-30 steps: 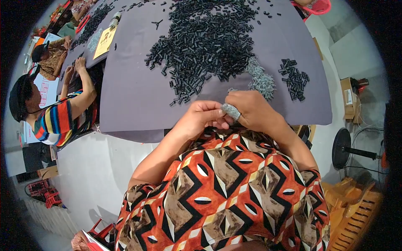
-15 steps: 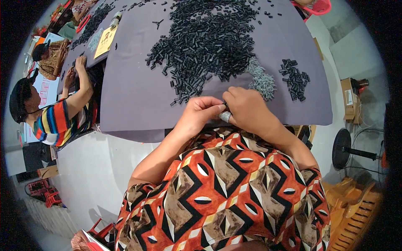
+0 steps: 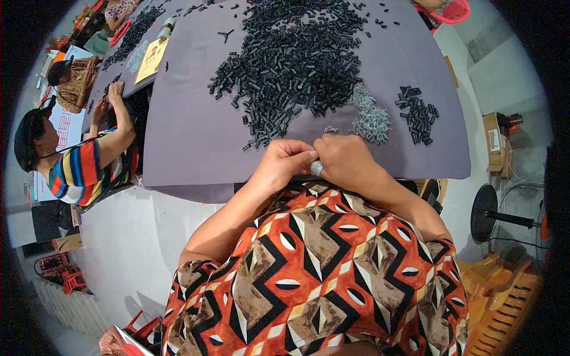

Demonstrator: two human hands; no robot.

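My left hand is closed, thumb and forefinger pinched together at the table's front edge. Against its fingertips rests my right hand, curled, with a whitish wrap round one finger. Whatever lies between the fingers is hidden now. Just beyond the right hand are a few small silvery pieces. A heap of small silver screw-like pieces sits further right. Beyond both hands spreads a big pile of short black tube-like parts, and a smaller group of the same black parts lies to the right.
The grey cloth-covered table reaches my waist. At left, a person in a striped top works at another table, near a yellow card. A black fan and an orange chair stand at right.
My right hand has drawn slightly nearer and curled over, uncovering the few silvery pieces behind it. The small black part seen between my fingers before is hidden now.
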